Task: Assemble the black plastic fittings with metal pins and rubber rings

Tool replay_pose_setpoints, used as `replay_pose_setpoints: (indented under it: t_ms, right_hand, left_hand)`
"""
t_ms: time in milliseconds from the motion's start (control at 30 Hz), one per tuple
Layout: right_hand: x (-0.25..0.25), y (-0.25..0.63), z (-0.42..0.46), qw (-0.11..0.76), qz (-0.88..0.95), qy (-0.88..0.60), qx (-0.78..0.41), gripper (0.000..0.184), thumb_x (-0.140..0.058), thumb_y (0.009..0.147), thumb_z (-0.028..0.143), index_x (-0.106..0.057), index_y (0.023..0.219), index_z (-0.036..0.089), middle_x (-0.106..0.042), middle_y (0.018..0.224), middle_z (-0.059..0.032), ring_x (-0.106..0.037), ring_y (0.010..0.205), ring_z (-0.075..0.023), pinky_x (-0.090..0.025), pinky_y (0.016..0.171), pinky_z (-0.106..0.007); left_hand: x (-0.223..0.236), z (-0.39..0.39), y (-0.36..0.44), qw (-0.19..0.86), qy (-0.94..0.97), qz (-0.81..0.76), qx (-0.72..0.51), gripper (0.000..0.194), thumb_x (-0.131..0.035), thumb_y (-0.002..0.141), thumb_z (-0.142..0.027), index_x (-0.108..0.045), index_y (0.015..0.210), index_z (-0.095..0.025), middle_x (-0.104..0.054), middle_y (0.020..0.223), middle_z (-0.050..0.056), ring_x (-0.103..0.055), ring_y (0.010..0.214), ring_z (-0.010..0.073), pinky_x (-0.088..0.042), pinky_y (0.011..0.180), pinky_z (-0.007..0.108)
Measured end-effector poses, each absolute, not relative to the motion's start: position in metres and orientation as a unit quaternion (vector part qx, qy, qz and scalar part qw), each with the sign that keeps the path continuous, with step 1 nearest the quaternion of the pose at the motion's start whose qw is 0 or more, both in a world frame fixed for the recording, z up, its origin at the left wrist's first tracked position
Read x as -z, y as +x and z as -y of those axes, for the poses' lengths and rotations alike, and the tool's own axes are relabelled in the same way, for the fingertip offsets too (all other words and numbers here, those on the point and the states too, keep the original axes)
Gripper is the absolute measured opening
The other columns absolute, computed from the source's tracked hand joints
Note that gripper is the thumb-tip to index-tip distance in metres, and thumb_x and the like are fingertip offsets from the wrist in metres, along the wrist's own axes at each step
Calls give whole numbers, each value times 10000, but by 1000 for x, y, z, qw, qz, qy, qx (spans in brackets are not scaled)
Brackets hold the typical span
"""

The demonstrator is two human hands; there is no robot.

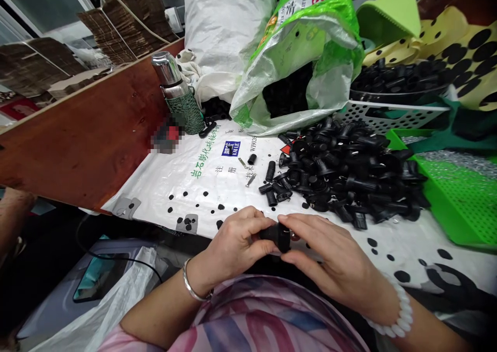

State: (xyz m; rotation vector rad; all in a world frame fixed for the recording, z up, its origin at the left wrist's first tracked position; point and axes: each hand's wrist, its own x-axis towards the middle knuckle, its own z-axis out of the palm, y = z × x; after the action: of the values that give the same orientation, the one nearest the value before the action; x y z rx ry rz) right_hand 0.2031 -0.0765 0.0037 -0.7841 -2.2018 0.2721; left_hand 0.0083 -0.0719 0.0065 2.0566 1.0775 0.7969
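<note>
A black plastic part (280, 237) with a narrow body and a wide flanged end is held low in front of me, at the table's near edge. My left hand (244, 235) pinches its narrow body between thumb and fingers. The fingertips and thumb of my right hand (326, 251) close on the flanged end from the other side. Something small and shiny shows by that end, too small to name. Just beyond my hands, a heap of similar black plastic parts (349, 171) lies on the white printed sheet (209, 186). Two small metal strips (250, 180) lie left of the heap.
A green plastic bag (252, 93) holding black parts stands behind the heap. At right is a green basket (446, 207) with small silvery pieces. A steel flask (178, 96) stands back left by a reddish-brown board (97, 134). A bowl of black parts (399, 77) sits back right.
</note>
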Motion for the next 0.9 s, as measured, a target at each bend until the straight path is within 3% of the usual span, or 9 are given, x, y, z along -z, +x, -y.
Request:
replay_pose_setpoints:
  t_ms: [200, 367, 533, 833, 900]
  right_hand:
    - [-5, 206, 76, 357, 872, -320, -97, 293, -518, 858, 257, -505, 1129, 145, -652, 973, -107, -611, 891, -186, -512, 754, -312]
    - [-9, 207, 77, 339, 882, -316, -80, 260, -493, 868, 245, -519, 1097, 124, -648, 978, -112, -605, 903, -189, -499, 768, -316]
    - [-12, 206, 78, 330, 889, -311, -63, 274, -470, 882, 250, -519, 1112, 109, -645, 991, -119, -600, 898, -191, -488, 763, -316]
    - [-8, 200, 81, 371, 839, -396, -47, 267, -464, 886, 364, -576, 874, 122, -640, 624, -33, -589, 521, -122, -451, 499, -237]
    - [-10, 203, 82, 360, 838, -409, -46, 327, -456, 878, 413, -579, 898, 111, -634, 605, -34, -584, 496, -126, -446, 473, -240]
  left_hand:
    - [-6, 72, 8, 295, 839, -392, -234, 222, -528, 841, -340, -635, 873, -149, -555, 675, 20, -510, 624, 127, -394, 590, 228]
    - [-7, 74, 5, 291, 858, -373, -201, 219, -432, 892, -243, -546, 1048, -141, -604, 818, 53, -546, 733, 148, -426, 669, 247]
    - [-10, 76, 3, 230, 881, -366, -193, 200, -397, 896, -223, -530, 1010, -128, -600, 803, 62, -547, 722, 163, -444, 662, 271]
    - [-5, 74, 14, 140, 890, -369, -226, 209, -371, 882, -190, -521, 1004, -109, -599, 769, 74, -553, 696, 182, -467, 628, 297]
    - [-2, 72, 17, 152, 888, -364, -235, 198, -375, 885, -202, -523, 982, -113, -587, 748, 66, -538, 671, 173, -458, 612, 289]
